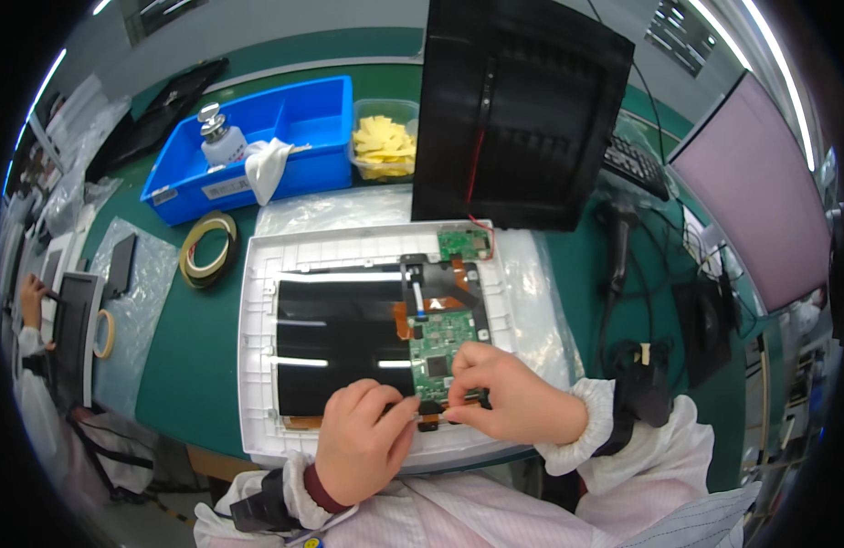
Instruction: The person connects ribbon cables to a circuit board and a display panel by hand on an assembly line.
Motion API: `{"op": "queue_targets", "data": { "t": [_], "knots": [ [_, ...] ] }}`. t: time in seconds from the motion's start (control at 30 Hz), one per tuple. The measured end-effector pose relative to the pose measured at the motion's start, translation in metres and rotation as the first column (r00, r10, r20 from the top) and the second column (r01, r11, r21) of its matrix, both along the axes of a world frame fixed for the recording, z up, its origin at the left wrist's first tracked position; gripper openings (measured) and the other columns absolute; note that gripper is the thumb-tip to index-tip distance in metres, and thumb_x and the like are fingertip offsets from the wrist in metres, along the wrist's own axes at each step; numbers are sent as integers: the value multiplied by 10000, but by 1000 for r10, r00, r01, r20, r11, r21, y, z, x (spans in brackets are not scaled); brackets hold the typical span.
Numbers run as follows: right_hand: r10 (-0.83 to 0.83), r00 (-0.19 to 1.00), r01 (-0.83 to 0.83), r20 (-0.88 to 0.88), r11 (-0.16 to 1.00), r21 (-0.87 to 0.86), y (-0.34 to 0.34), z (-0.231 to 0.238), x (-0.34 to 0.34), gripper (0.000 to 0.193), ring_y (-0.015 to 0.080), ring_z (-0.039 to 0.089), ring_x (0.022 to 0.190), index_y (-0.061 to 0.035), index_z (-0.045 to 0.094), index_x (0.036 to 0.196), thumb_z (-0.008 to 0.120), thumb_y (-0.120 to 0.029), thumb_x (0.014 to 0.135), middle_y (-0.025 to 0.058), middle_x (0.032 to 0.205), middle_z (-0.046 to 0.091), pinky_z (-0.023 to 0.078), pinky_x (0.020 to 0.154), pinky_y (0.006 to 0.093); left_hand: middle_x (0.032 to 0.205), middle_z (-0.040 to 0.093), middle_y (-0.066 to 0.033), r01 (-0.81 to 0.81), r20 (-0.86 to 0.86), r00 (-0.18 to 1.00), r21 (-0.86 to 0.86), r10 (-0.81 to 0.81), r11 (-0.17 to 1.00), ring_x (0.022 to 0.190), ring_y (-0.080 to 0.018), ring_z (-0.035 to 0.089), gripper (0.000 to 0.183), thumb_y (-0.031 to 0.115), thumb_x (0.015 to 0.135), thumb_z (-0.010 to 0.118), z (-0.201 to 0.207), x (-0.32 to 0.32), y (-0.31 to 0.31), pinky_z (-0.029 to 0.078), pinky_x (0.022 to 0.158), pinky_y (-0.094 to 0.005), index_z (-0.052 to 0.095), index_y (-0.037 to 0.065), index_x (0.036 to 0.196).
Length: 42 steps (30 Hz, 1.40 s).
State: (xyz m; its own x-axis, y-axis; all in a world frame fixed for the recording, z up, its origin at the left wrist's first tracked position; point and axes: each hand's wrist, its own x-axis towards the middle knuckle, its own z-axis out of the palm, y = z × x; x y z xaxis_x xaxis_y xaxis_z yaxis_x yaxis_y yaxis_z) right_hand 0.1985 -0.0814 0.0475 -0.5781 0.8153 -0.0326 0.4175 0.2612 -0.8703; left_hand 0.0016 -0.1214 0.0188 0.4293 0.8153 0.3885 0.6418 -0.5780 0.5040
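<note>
A white plastic housing (pixel 258 352) lies open before me with a glossy black panel (pixel 340 352) inside it. On the panel's right part sits a green circuit board (pixel 436 333), with orange flex strips around it. My left hand (pixel 360 447) is closed in a pinch at the board's lower left corner. Just right of it, the thumb and index finger of my right hand (pixel 509 397) come together over the board's lower edge. Whatever either pinch holds is too small to make out. A smaller green board (pixel 465 244) is at the housing's upper right corner, with a red wire.
Behind the housing stands a large black cover (pixel 518 119). A blue bin (pixel 317 169) with a pump bottle (pixel 223 142), a tub of yellow pieces (pixel 384 151) and tape rolls (pixel 208 251) are left of it. A scanner (pixel 618 242), keyboard (pixel 637 166) and monitor (pixel 755 187) stand right. Another person's hand (pixel 31 300) shows far left.
</note>
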Motion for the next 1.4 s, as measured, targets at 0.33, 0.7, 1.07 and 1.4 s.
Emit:
{"op": "queue_targets", "data": {
  "t": [0.33, 0.7, 1.07, 1.4],
  "knots": [
    [128, 992, -125, -8, 979, 159, 9, 32, -21, 169, 268, 465, 795, -5, 526, 616, 681, -62, 652, 107, 786, 467, 381, 711, 329, 870, 549, -119, 112, 256, 966, -248, -46, 962, 840, -291, 505, 205, 44, 717, 605, 5, -5, 17, 410, 732, -361, 574, 2, 915],
    [5, 999, -1, -37, 994, 113, 7, 10, 19, 146, 203, 446, 744, -24, 572, 675, 707, -77, 669, 65, 764, 421, 374, 662, 290, 711, 535, -83, 124, 312, 950, -387, 4, 914, 729, -253, 482, 91, 60, 732, 627, 4, 0, 22, 387, 658, -328, 545, 18, 727],
    [-189, 980, 162, 59, 937, 310, -9, -28, 21, 152, 245, 414, 804, -38, 555, 629, 700, -83, 640, 76, 792, 395, 351, 719, 314, 719, 505, -89, 23, 72, 997, -259, -4, 966, 755, -273, 459, 102, 19, 689, 627, 2, 13, 19, 369, 683, -348, 525, 27, 698],
    [-138, 986, 105, 90, 948, 299, -7, -24, 22, 148, 253, 419, 795, -30, 524, 593, 657, -56, 652, 84, 793, 414, 349, 710, 336, 786, 503, -60, -30, -95, 995, -192, 11, 981, 839, -251, 469, 100, 88, 683, 632, 7, 20, 20, 360, 716, -360, 537, 62, 697]
  ]
}}
